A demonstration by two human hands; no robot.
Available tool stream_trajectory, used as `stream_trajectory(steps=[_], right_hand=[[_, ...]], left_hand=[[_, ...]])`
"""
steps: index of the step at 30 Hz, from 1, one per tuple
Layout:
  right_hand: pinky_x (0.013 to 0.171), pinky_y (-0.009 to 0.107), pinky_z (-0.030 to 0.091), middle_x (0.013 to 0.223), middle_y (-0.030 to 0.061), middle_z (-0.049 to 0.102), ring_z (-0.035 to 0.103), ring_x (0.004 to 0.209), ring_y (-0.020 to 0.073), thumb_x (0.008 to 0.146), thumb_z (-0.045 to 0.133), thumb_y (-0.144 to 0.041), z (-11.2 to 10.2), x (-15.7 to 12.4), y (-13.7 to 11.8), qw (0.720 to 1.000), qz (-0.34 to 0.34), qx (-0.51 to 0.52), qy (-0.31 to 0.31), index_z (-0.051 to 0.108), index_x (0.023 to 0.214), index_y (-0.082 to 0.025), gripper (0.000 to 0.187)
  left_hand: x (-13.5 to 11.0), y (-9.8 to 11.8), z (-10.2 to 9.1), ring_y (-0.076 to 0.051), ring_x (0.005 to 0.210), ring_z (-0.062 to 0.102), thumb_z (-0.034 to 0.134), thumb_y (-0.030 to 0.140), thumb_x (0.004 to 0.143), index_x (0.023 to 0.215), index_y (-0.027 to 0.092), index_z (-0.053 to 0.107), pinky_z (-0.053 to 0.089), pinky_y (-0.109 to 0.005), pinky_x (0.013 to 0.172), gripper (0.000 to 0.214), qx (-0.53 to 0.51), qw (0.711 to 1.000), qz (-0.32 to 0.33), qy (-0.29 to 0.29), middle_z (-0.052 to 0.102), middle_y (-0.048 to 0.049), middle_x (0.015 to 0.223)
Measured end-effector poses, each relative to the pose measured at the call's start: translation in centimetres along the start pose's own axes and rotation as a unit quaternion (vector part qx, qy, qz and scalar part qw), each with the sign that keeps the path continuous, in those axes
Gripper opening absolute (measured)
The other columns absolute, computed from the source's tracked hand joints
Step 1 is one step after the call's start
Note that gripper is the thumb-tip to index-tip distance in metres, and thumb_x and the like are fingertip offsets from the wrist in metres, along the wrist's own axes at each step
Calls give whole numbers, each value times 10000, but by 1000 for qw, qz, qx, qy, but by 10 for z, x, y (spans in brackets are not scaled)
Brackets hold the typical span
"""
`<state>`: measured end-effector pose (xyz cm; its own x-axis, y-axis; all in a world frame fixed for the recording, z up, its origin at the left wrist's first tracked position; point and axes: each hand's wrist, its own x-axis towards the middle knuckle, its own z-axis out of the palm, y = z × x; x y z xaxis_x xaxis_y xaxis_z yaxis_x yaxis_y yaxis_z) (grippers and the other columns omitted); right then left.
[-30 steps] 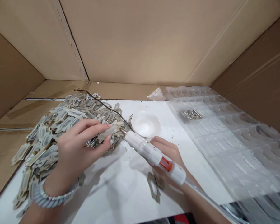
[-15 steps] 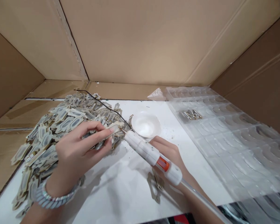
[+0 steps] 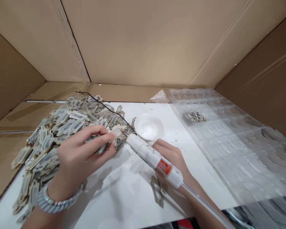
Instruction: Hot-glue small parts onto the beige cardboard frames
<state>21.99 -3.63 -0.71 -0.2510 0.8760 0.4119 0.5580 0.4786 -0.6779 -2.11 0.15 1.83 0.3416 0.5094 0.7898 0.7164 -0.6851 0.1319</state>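
Note:
My left hand (image 3: 85,149) pinches a pale, flat, frame-shaped piece (image 3: 116,129) between thumb and fingers, above the left-hand pile. My right hand (image 3: 169,156) is wrapped round a white hot glue gun (image 3: 146,152), partly hidden behind it. The gun's metal nozzle (image 3: 124,133) is at the right end of the held piece; whether they touch I cannot tell. A clear glue stick (image 3: 202,203) sticks out of the gun's back end. A large pile of similar frame-shaped pieces (image 3: 69,124) lies beside and beyond my left hand.
Past the gun stands a small white bowl (image 3: 149,127). A clear compartment tray (image 3: 219,136) fills the right side, with several small metal pins (image 3: 196,117) in it. A loose frame piece (image 3: 157,192) lies below my right hand. A black cord (image 3: 105,106) crosses the pile. Cardboard walls (image 3: 143,41) surround the table.
The glue gun has shifted very slightly left with my right hand. My left hand still holds the same piece in nearly the same place.

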Motion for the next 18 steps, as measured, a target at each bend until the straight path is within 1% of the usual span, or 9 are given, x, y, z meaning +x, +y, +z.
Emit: stream_trajectory(steps=[5,8,11,16,18], right_hand=[[477,203,308,644,-35,434,415,501,74,763,471,-112,2,-1,2,1000,-2,-8,-4,479,621,-190,162],[474,205,301,640,-38,432,414,501,76,763,480,-115,3,-2,4,1000,-11,-5,11,483,623,-191,159],[475,205,300,640,-40,426,405,496,74,768,489,-118,5,-3,6,1000,-4,-6,-3,459,616,-195,173],[490,211,311,652,-27,457,442,527,84,774,473,-139,9,-5,11,1000,-1,-5,14,469,621,-200,165],[486,210,310,642,-30,448,431,521,83,780,475,-135,7,-4,9,1000,3,-7,7,460,617,-199,177]], left_hand=[[-1,1,0,-82,642,616,701,123,790,934,287,644,528,-229,563,226,3,1000,11,1,674,18,886],[-1,1,0,-85,644,619,702,121,785,935,290,642,532,-232,573,234,7,1000,8,-1,674,18,894],[-1,-1,0,-92,661,630,697,136,784,938,297,650,540,-240,596,228,14,1000,5,-2,681,23,908],[-3,-5,2,-84,664,627,736,125,744,926,255,667,525,-219,599,234,11,1000,26,12,680,13,911],[-3,-5,3,-85,676,631,740,125,744,929,248,668,525,-218,609,234,12,1000,25,11,679,9,913]])
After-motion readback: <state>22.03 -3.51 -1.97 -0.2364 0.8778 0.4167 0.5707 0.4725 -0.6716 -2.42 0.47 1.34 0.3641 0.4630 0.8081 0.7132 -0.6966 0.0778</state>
